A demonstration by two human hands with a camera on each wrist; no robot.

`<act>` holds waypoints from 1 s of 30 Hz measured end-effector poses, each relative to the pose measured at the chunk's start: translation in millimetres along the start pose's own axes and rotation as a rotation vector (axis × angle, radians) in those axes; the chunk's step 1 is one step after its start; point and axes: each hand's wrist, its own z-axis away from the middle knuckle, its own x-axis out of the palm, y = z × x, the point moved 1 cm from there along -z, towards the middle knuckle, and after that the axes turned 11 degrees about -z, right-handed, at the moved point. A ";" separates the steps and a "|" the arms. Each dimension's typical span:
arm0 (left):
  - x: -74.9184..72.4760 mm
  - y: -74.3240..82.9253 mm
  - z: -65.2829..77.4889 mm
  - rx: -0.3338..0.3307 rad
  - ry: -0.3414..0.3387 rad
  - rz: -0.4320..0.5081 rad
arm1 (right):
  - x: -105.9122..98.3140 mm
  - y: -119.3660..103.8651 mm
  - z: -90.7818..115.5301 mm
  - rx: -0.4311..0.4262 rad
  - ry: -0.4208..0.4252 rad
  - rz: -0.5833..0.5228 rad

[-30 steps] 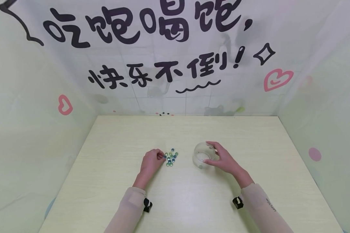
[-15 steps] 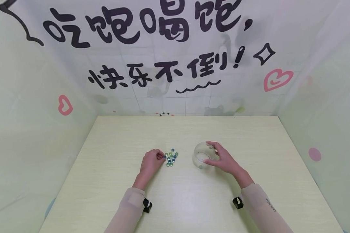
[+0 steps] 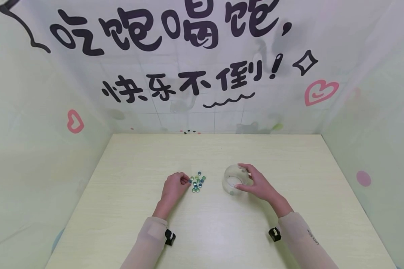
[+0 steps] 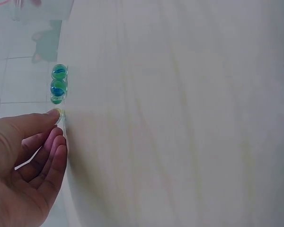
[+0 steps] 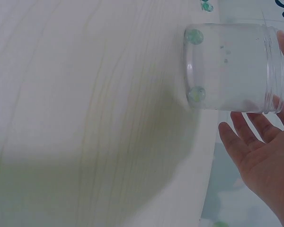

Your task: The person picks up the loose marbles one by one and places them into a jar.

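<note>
Near the middle of the table, in the head view, my left hand sits at the left side of a loose group of glass marbles in blue and green. Its thumb and forefinger pinch a marble at the table surface, as the left wrist view shows. My right hand holds a clear, wide-mouthed jar that stands upright on the table, thumb and fingers spread around its rim. Through the jar's wall two marbles show low inside, one green marble and another pale green marble.
The pale wooden table ends at a white backdrop printed with large black characters. Light curtains hang along both sides. A black wrist mount sits under each sleeve.
</note>
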 end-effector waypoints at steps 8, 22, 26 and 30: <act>-1.1 0.4 1.3 -0.005 -0.011 0.006 | 0.3 -0.1 0.1 0.003 0.000 -0.001; -6.8 4.2 3.2 0.013 0.015 0.010 | -0.1 2.1 0.4 -0.012 0.000 0.004; -9.3 6.4 3.9 0.018 0.021 0.017 | -0.1 3.7 -0.3 -0.008 -0.003 0.000; -10.7 8.1 4.5 0.020 0.023 0.017 | -0.2 5.4 -0.7 -0.008 -0.003 -0.004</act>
